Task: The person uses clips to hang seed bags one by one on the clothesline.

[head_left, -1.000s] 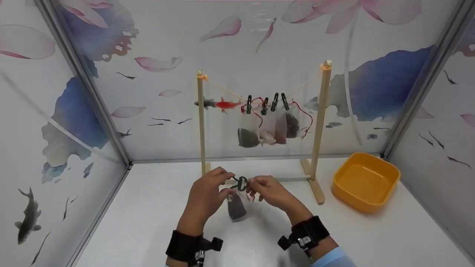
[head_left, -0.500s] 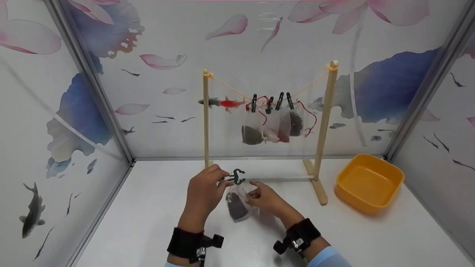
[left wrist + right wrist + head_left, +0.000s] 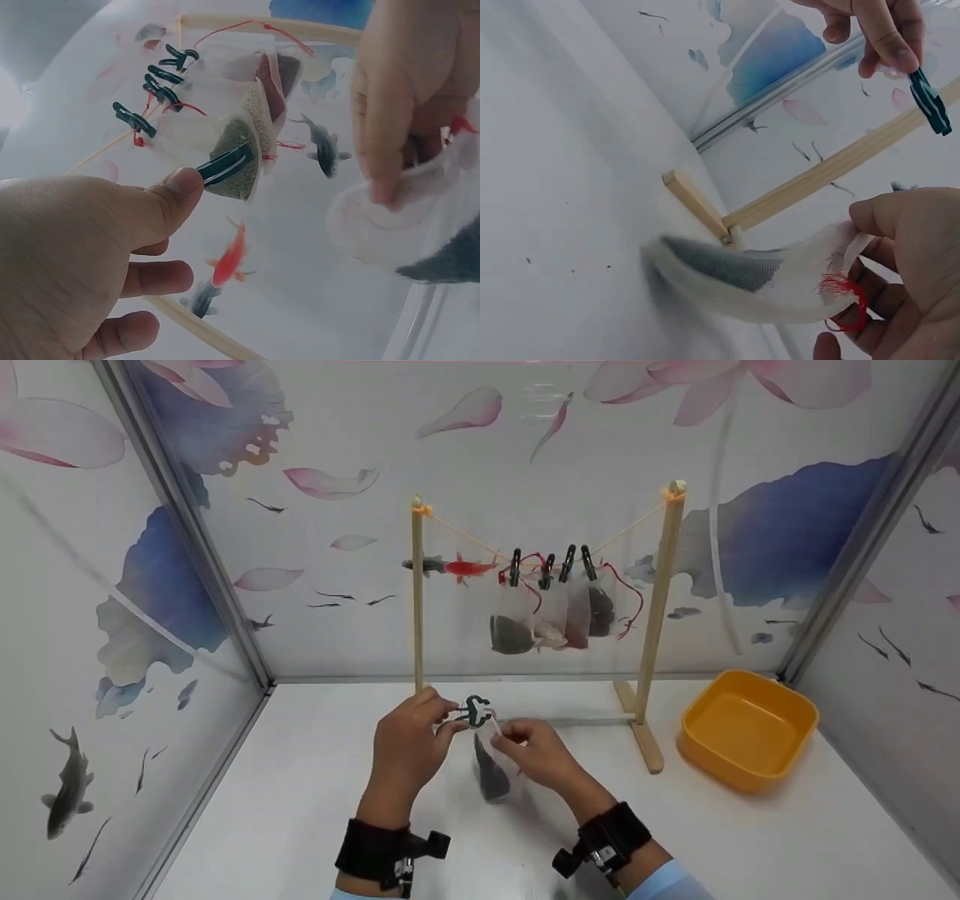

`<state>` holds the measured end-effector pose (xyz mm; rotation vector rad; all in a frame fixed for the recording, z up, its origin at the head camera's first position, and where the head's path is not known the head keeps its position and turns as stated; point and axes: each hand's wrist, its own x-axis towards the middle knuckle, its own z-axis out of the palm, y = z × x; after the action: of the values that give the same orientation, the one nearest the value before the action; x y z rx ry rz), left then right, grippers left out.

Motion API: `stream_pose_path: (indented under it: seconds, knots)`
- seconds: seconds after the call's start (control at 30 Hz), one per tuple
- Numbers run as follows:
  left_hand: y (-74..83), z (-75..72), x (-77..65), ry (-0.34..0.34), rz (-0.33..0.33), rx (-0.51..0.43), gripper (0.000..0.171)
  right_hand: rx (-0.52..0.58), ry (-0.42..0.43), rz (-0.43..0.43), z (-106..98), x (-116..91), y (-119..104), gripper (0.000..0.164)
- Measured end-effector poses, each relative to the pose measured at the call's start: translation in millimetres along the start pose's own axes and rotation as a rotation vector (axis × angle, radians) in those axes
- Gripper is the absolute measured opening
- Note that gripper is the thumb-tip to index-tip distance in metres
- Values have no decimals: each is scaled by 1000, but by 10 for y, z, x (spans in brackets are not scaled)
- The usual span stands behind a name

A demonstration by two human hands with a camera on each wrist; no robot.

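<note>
Above a white table (image 3: 300, 810), a person's left hand (image 3: 405, 742) pinches a dark green clip (image 3: 475, 711) between thumb and curled fingers, squeezing its handles so the jaws stand parted and face right, toward the other hand. The right hand (image 3: 536, 750) pinches the gathered top of a small white mesh pouch (image 3: 491, 769) just below and to the right of the clip, nearly touching it. The pouch hangs down from those fingertips, its long axis close to vertical in the head view, its top edge level with the parted jaws. The right hand is the one on the pouch; the left hand stays apart from it, with only the clip between them.

The pouch is thin, see-through fabric with a dark grey filling settled in its lower end and a red drawstring (image 3: 844, 300) looped at its mouth.

Behind the hands stands a wooden rack (image 3: 660, 607) with a sagging cord, where four more clips (image 3: 547, 566) hold similar pouches (image 3: 547, 619). A yellow tub (image 3: 750, 769) sits on the table to the right.
</note>
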<state>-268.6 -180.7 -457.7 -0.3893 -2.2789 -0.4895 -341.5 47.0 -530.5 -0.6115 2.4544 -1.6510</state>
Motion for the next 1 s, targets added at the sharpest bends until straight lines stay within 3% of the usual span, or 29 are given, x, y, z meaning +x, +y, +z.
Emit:
stream_pose_path:
  seconds: [0.13,0.37,0.53,0.77,0.9,1.0]
  knots:
    - [-18,-44,20,37,-17,3,23,-113,100,-102,-46,-49,-182,12]
    - [-36,-105,45,95,-33,18,17,-296,243,-135,-120,-52,-343,12]
    - [-65,-98,35,126,-27,27,15,-282,295,-151,-202,-23,-485,15]
    - [-55,-119,90,206,14,27,13,-289,323,-257,-328,153,-963,17]
    - [-15,-149,261,223,85,105,15,-350,371,-310,-416,322,-1230,20]
    - [-5,-250,579,217,166,196,16,-370,397,-295,-475,434,-1401,20]
